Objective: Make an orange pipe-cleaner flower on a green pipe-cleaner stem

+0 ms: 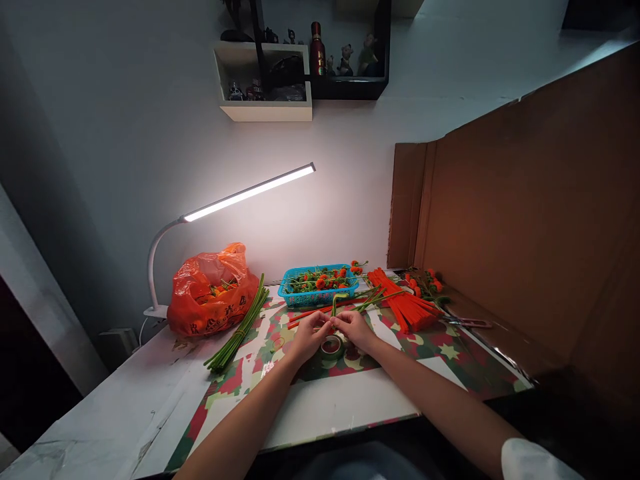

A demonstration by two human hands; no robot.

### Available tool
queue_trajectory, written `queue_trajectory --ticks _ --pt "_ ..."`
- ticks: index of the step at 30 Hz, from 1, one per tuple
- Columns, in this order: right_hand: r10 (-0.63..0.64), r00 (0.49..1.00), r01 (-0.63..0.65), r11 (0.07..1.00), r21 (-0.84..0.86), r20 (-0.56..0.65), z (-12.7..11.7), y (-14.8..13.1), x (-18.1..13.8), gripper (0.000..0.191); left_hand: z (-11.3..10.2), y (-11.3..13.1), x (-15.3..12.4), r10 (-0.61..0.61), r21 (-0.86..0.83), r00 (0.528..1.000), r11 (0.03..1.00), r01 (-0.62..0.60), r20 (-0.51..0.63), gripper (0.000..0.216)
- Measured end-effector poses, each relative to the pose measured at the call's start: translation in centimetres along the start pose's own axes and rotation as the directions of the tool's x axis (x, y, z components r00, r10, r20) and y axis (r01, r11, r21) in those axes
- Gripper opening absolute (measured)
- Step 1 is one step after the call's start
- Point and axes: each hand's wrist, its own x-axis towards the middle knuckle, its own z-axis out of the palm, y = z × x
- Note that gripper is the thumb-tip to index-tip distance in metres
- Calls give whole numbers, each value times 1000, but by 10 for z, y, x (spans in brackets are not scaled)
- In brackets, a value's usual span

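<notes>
Green stem (334,301) end hidden between fingers (338,323)

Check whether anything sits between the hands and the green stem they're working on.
Nothing visible does. The left hand and right hand both pinch the green stem where they meet. The tape roll lies just below them on the mat, not between.

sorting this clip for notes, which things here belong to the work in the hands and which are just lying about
In hand:
left hand and right hand, both pinching a green stem
tape roll, on the mat just below them

Lying about:
blue basket of orange flower heads
orange strips
bundle of green stems
orange plastic bag
desk lamp
cardboard sheet
</notes>
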Motion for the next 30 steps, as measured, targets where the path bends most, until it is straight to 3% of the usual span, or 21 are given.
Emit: queue_trajectory --ticks 8,18,23,30 --pt "-37 999 38 996 75 -11 2 -2 1 45 -1 -1 1 -19 6 1000 1000 19 -2 32" --pt "-7 999 7 1000 2 -49 1 8 2 42 0 -4 0 51 52 999 997 -51 -1 26" --pt "9 999 -9 1000 -4 -36 1 7 3 41 2 -2 -1 39 0 997 999 -39 60 25" --pt "-20 999 20 1000 4 -35 2 11 4 37 1 -1 1 3 -24 1000 1000 -2 22 26"
